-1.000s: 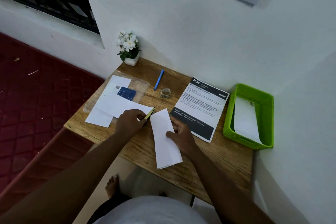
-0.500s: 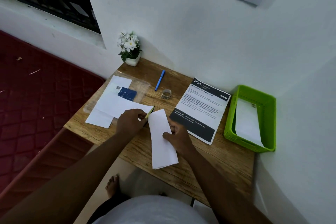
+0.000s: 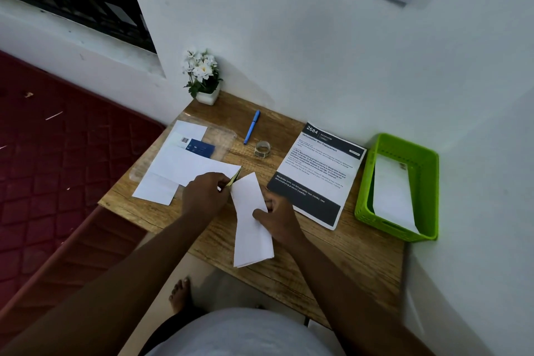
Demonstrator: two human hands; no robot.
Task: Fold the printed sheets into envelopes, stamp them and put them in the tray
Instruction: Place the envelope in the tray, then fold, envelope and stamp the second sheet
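Note:
A folded white sheet (image 3: 250, 222) lies lengthwise on the wooden table (image 3: 341, 254), its near end past the front edge. My right hand (image 3: 277, 218) presses its right side, thumb on the paper. My left hand (image 3: 203, 196) pinches a small yellow-green thing (image 3: 234, 177) at the sheet's top left corner; what it is I cannot tell. A printed sheet (image 3: 318, 176) with dark bands lies flat to the right. The green tray (image 3: 400, 186) at the right edge holds one white envelope (image 3: 394, 191).
White envelopes and sheets (image 3: 179, 170) lie on a clear plastic sleeve at the left. A blue pen (image 3: 252, 126) and a small tape roll (image 3: 262, 148) sit behind. A white flower pot (image 3: 203, 78) stands in the back corner by the wall.
The folded sheet has shifted slightly left and turned a little under my right hand. My left hand stays at its top corner with the small yellow-green thing.

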